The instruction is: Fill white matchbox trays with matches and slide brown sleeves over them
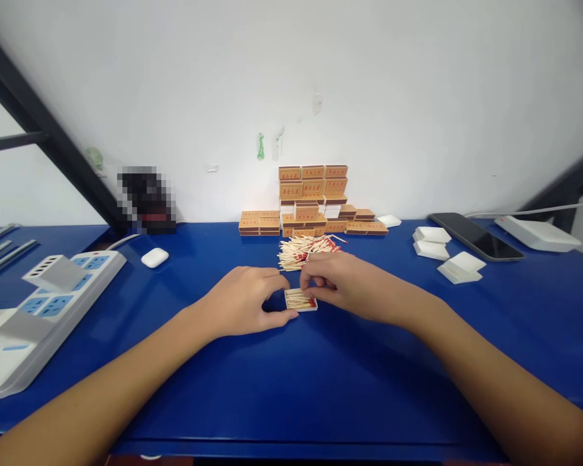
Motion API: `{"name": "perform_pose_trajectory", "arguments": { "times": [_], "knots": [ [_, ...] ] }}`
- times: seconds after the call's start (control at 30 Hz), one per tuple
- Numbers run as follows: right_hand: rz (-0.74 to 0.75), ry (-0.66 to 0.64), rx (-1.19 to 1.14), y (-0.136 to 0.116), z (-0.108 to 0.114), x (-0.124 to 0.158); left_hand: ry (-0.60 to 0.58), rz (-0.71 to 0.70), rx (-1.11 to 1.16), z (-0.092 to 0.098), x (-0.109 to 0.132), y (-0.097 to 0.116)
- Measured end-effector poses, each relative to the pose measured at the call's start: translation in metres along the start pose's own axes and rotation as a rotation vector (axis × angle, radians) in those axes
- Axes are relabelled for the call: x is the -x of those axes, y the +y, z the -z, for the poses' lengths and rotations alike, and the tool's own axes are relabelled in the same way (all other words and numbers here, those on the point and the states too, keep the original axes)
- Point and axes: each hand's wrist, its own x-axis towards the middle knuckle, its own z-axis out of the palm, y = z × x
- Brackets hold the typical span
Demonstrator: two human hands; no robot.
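Note:
A small white matchbox tray [301, 309] lies on the blue table, with red-tipped matches [298, 299] side by side in it. My left hand [247, 301] grips the tray's left end between thumb and fingers. Over the tray's right part, my right hand [340, 281] is closed in a pinch, its fingertips at the matches; whatever sits between them is hidden. Just behind my hands spreads a pile of loose matches [296, 251], partly covered by my right hand.
Orange matchboxes [313, 188] are stacked by the wall. Folded white trays [461, 266], a phone [476, 236] and a white box [537, 233] lie to the right. A power strip [53, 310] and a white earbud case [154, 257] are on the left.

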Motion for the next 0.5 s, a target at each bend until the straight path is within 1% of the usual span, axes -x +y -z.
{"name": "perform_pose_trajectory", "arguments": {
  "times": [0.1, 0.17, 0.23, 0.33, 0.4, 0.5],
  "knots": [
    [0.001, 0.045, 0.029, 0.004, 0.007, 0.001, -0.002, 0.004, 0.013, 0.000, 0.000, 0.000],
    [-0.039, 0.088, 0.067, 0.008, 0.014, 0.003, -0.004, 0.004, 0.020, 0.000, 0.000, 0.000],
    [-0.096, 0.098, 0.096, 0.014, 0.021, 0.005, -0.006, 0.003, 0.021, 0.000, 0.000, 0.001],
    [-0.142, 0.033, 0.083, 0.023, 0.024, 0.007, -0.006, -0.003, 0.017, 0.000, 0.000, 0.000],
    [-0.145, -0.006, 0.067, 0.029, 0.021, 0.007, -0.001, -0.005, 0.010, 0.000, 0.000, 0.000],
    [-0.178, -0.031, 0.079, 0.033, 0.017, 0.005, 0.006, -0.008, 0.007, 0.000, 0.001, 0.000]
  ]
}}
